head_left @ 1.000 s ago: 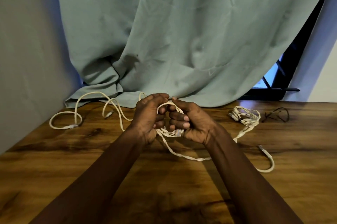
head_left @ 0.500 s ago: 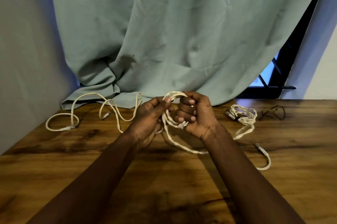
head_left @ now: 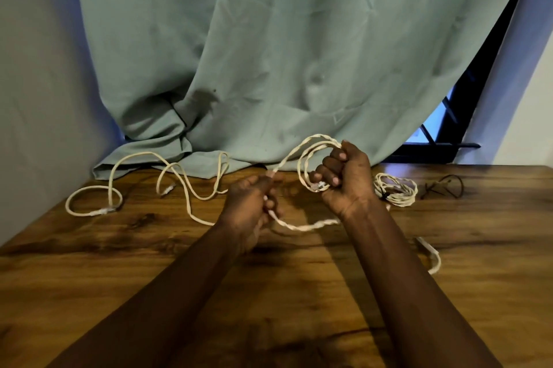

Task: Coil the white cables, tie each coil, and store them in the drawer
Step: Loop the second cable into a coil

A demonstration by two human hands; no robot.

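Curling round several loose loops of twisted cream-white cable (head_left: pixel 288 158), the right hand (head_left: pixel 344 182) holds them above the table (head_left: pixel 149 278) while the left hand (head_left: pixel 251 206) pinches the trailing strand.

No text, label, brand or number is legible on the white cable (head_left: pixel 302 227), the tied coil (head_left: pixel 401 202), the curtain (head_left: pixel 269 53) or the wooden table (head_left: pixel 269 293)
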